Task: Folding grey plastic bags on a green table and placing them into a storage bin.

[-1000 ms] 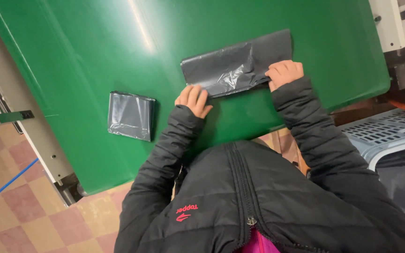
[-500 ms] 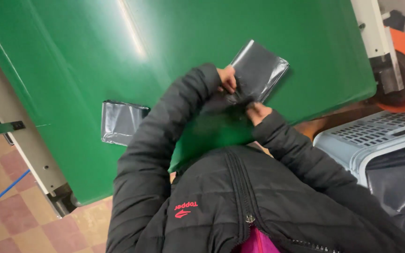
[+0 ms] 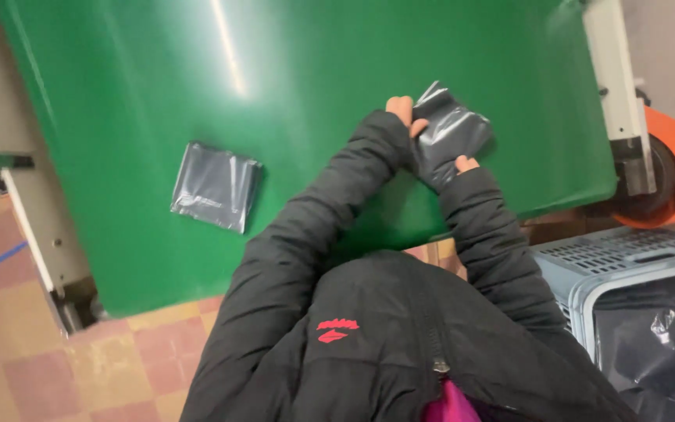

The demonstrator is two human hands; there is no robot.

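Both hands (image 3: 431,137) closed on grey plastic bag (image 3: 455,133) — folded small.

Dark grey plastic mailer bag (image 3: 451,133): folded, crinkled, glossy, over green table (image 3: 197,70) near its right edge, pinched by fingers (image 3: 401,105). Second grey folded bag (image 3: 216,186): flat, roughly square, on table, well apart to left. Small red logo patch (image 3: 336,329) on black jacket chest.

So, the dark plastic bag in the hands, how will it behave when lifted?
The dark plastic bag looks thin and creased, so probably floppy and light. Its glossy surface suggests it may slip between the left hand and right hand. Folded flat, it seems unlikely to roll.
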